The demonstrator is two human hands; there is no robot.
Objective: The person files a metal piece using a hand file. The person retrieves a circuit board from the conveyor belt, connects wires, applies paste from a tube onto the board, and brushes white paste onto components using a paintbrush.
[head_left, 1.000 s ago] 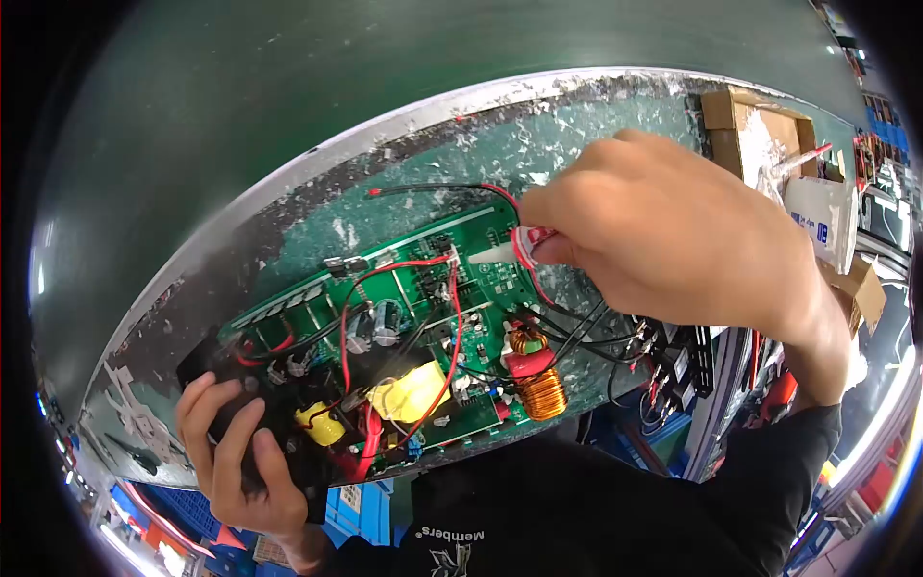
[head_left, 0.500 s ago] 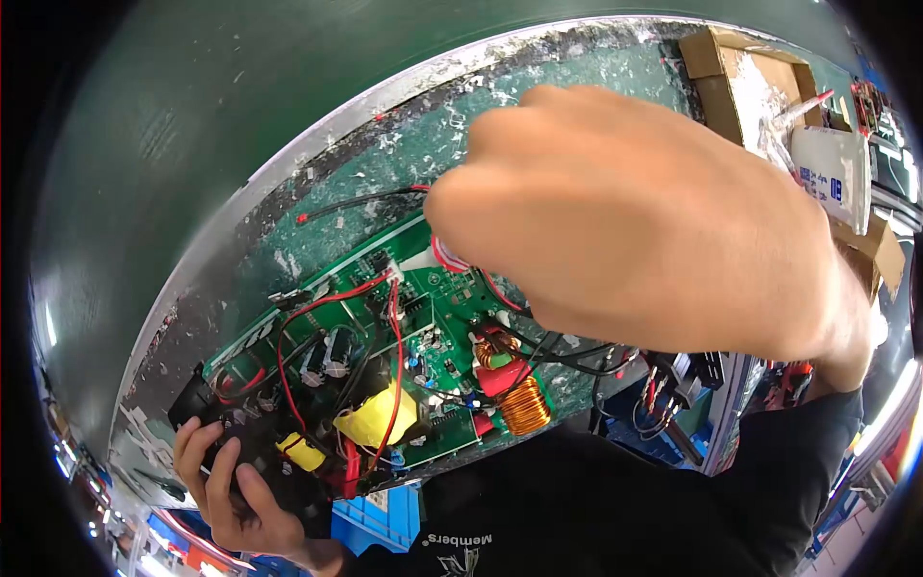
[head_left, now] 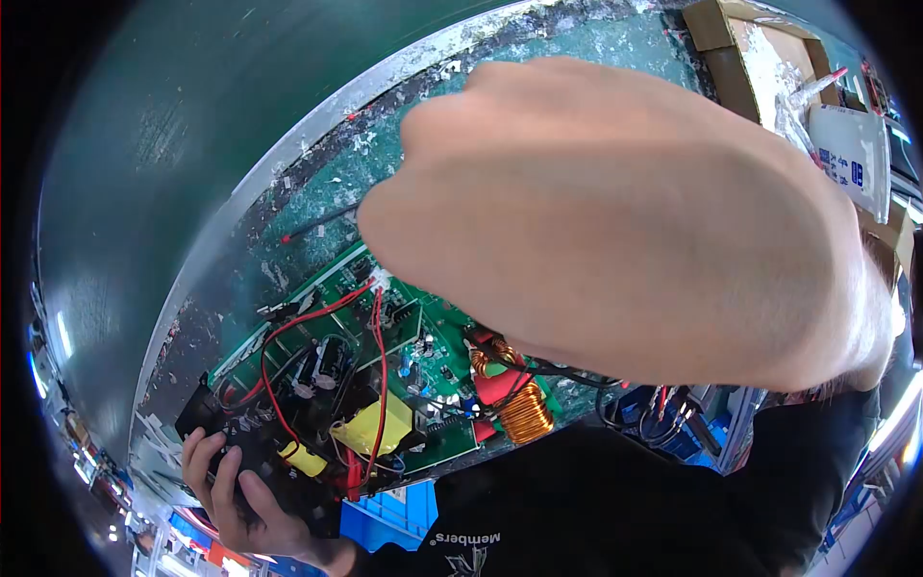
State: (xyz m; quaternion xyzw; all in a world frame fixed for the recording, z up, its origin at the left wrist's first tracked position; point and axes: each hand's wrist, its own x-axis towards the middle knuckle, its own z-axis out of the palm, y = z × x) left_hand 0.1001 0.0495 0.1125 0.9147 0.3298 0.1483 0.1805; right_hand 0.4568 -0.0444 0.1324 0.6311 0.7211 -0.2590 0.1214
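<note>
The left hand (head_left: 240,495) is open, with its fingers apart and a bit bent. It touches the black part (head_left: 290,489) at the left end of the board (head_left: 444,332). The right hand (head_left: 577,212) is curled up over the top right of the board. Its fingers are hidden under it, so I cannot tell if it grips anything.

The green board lies on the worktop (head_left: 332,183). On its top side, near the right hand, is a white plug (head_left: 381,280) with red wires (head_left: 383,356). Low on the board sit a big yellow block (head_left: 375,426) and a little yellow block (head_left: 306,460). A copper coil (head_left: 526,413) sits at its lower right. Above the board, a dark wire (head_left: 322,223) with a red tip pokes out from under the right hand.

Far up and right of the board is an open brown box (head_left: 710,27). It has white smears inside, and a clear tube (head_left: 817,88) with a red tip leans across its side. Beside the box is a white tub (head_left: 851,159) with blue marks; I cannot see what is in it. Below the board is a blue crate (head_left: 389,519), partly hidden.
</note>
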